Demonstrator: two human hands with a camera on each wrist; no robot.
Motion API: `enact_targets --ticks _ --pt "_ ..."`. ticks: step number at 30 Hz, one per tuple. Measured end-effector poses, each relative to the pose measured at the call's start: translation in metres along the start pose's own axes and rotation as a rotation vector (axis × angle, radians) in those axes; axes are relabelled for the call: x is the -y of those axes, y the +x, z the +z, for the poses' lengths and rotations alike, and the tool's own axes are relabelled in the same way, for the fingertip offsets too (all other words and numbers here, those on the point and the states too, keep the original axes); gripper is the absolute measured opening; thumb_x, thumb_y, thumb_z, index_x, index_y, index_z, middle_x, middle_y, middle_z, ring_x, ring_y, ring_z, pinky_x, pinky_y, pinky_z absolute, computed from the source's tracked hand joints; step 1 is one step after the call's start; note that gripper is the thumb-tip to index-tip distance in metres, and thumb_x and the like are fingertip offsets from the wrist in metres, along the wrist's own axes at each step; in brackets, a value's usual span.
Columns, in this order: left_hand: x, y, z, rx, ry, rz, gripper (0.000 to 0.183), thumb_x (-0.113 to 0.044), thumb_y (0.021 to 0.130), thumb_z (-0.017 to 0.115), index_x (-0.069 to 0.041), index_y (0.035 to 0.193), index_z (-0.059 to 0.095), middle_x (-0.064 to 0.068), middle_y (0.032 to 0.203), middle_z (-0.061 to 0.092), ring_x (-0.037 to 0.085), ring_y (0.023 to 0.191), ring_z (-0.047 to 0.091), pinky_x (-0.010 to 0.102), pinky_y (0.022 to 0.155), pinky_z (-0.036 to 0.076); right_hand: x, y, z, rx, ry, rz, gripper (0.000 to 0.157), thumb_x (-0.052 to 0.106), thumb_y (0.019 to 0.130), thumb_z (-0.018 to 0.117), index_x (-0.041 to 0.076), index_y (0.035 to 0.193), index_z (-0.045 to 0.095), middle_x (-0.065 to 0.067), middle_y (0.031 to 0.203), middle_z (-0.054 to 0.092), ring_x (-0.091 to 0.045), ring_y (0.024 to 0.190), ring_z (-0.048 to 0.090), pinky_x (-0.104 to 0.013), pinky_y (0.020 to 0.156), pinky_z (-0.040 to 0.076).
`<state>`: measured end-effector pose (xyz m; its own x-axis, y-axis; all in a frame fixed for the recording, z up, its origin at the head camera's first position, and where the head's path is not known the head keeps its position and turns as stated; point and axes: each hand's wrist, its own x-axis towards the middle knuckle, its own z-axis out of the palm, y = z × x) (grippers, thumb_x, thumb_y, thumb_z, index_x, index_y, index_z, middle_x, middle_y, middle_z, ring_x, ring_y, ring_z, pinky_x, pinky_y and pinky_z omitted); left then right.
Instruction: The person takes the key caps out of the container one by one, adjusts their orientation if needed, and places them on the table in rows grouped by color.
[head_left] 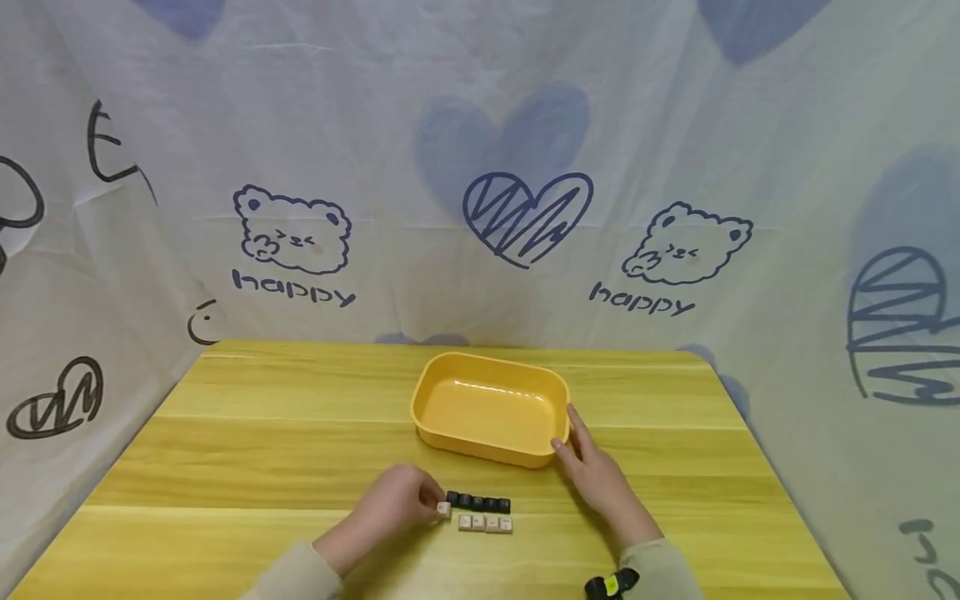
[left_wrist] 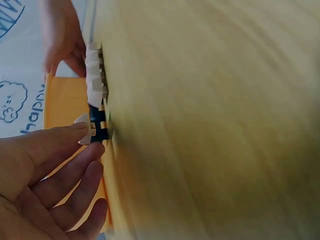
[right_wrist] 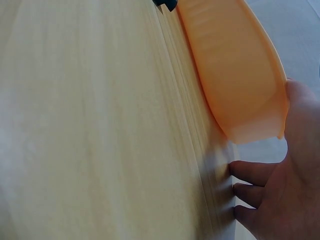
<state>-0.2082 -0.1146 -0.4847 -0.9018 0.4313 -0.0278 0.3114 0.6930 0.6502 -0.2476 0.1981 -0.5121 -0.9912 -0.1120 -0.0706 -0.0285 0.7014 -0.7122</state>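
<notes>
My left hand (head_left: 401, 498) pinches a white keycap (head_left: 444, 510) between thumb and fingertips, just off the left end of two short keycap rows. Of these rows, the black keycaps (head_left: 478, 503) lie farther back and the white keycaps (head_left: 485, 523) nearer me. In the left wrist view the pinched keycap (left_wrist: 84, 129) appears close to the black ones. My right hand (head_left: 600, 479) rests against the right end of a yellow tray (head_left: 480, 450). Its thumb touches the rim by the near corner; in the right wrist view the other visible fingers (right_wrist: 252, 172) are extended and spread below it.
The wood-grain table (head_left: 300, 425) carries the tray, which stands behind the keycaps with nothing visible inside. A white cloth (head_left: 397, 275) with blue drawings hangs along the table's back and sides. A black band with a yellow patch (head_left: 611, 585) is by the right sleeve.
</notes>
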Motion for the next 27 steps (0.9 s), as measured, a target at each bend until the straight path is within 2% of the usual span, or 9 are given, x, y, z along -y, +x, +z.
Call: enact_targets --ticks 7,14,20,27 --pt "0.002 -0.003 0.006 0.014 0.078 0.038 0.01 -0.011 0.073 0.083 -0.013 0.081 0.078 -0.008 0.077 0.069 0.006 0.069 0.06 0.029 0.068 0.052 0.002 -0.001 0.0 0.001 0.009 0.006 0.075 0.06 0.099 0.038 0.027 0.158 0.007 -0.02 0.148 0.039 -0.049 0.131 0.037 -0.064 0.105 0.027" --pt "0.005 -0.003 0.011 0.011 0.156 0.064 0.011 -0.016 0.074 0.083 -0.016 0.083 0.078 -0.013 0.074 0.065 0.002 0.067 0.054 0.027 0.064 0.047 0.005 -0.002 0.001 0.007 0.011 0.001 0.073 0.056 0.1 0.04 0.026 0.158 0.007 -0.021 0.149 0.038 -0.048 0.131 0.037 -0.064 0.105 0.028" --pt "0.003 -0.004 0.012 0.024 0.184 0.053 0.013 -0.019 0.075 0.083 -0.017 0.086 0.078 -0.013 0.076 0.065 0.002 0.068 0.054 0.027 0.064 0.047 0.006 -0.002 0.002 0.009 0.013 0.005 0.073 0.055 0.101 0.04 0.026 0.158 0.007 -0.02 0.149 0.038 -0.048 0.131 0.037 -0.064 0.105 0.028" --pt "0.001 -0.004 0.012 0.016 0.202 0.079 0.013 -0.019 0.075 0.083 -0.017 0.086 0.078 -0.013 0.075 0.064 0.001 0.067 0.052 0.025 0.062 0.045 0.006 0.001 0.003 0.012 0.007 0.017 0.073 0.056 0.1 0.04 0.026 0.158 0.007 -0.019 0.15 0.037 -0.05 0.131 0.037 -0.065 0.104 0.027"
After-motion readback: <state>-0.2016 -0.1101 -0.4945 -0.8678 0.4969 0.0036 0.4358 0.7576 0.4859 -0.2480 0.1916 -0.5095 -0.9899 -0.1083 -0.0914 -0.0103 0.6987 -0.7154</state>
